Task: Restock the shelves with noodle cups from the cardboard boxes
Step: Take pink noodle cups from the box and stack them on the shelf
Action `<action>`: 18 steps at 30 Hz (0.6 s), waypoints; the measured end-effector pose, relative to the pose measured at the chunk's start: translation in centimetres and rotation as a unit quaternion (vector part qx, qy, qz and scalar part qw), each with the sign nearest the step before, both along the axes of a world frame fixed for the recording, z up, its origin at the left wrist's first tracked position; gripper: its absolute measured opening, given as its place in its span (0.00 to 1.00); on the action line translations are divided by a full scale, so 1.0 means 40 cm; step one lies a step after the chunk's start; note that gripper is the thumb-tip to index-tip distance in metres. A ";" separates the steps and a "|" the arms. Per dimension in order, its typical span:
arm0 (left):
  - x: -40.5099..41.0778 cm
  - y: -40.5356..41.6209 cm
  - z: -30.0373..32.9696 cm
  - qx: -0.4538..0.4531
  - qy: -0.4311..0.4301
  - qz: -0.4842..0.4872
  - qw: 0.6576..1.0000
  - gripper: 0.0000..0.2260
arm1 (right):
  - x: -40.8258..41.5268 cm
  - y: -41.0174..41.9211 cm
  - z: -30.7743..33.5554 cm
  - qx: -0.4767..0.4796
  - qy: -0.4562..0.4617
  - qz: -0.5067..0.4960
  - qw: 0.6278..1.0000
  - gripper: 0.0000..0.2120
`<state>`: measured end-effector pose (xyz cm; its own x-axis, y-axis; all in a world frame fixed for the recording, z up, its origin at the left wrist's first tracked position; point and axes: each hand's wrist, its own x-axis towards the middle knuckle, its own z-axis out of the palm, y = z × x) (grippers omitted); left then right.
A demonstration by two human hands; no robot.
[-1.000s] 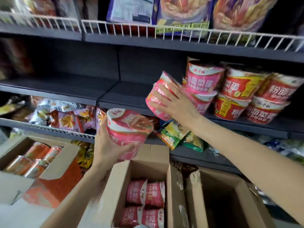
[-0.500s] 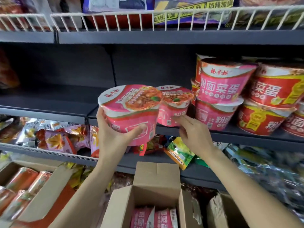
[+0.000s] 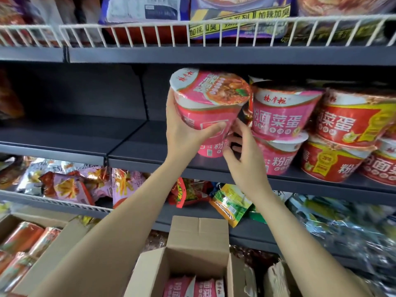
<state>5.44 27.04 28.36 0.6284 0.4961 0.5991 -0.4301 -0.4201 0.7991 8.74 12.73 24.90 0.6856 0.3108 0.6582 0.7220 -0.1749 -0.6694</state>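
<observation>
Pink noodle cup (image 3: 209, 103) clamped in left hand (image 3: 184, 133), thumb across front wall, fingers wrapped behind; cup tilted, lid facing camera, raised above the middle shelf (image 3: 150, 161). Right hand (image 3: 242, 155) just at 4 o'clock of held cup, fingers half-curled and apart, fingertips touching the lower pink cup (image 3: 212, 150) standing on the shelf under the held one; not a closed grip on anything.

At 3 o'clock of held cup: stacked pink cups (image 3: 280, 129), two high, then red cups (image 3: 347, 136), also two high, running off the right edge. All sit on the dark grey metal shelf. Shelf part at 9 o'clock is bare, dark back panel behind.

At 12 o'clock: upper shelf with white wire rail (image 3: 192, 33), big noodle packs (image 3: 240, 16) behind it.

At 6 o'clock: lower shelf with snack bags (image 3: 70, 187), pink and silver on left, green and yellow bag (image 3: 232, 203) near centre, clear-wrapped packs at right, blurred.

Bottom, floor level: open cardboard box (image 3: 197, 256), flaps up, more pink cups (image 3: 192, 286) lying on their sides inside. At 8 o'clock a second box (image 3: 55, 249) with orange wrapped packs (image 3: 23, 241). Torn cardboard at 5 o'clock, contents unclear.
</observation>
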 end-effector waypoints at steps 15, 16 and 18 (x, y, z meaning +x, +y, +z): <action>0.199 0.042 -0.107 -0.138 0.218 0.007 0.966 0.33 | 0.167 0.076 -0.067 -0.337 -0.167 -0.127 0.918 0.37; 0.210 0.054 -0.119 -0.164 0.210 -0.009 0.964 0.32 | 0.177 0.080 -0.076 -0.348 -0.180 -0.141 0.909 0.37; 0.231 0.061 -0.128 -0.183 0.203 -0.052 0.960 0.29 | 0.205 0.097 -0.091 -0.374 -0.194 -0.171 0.891 0.36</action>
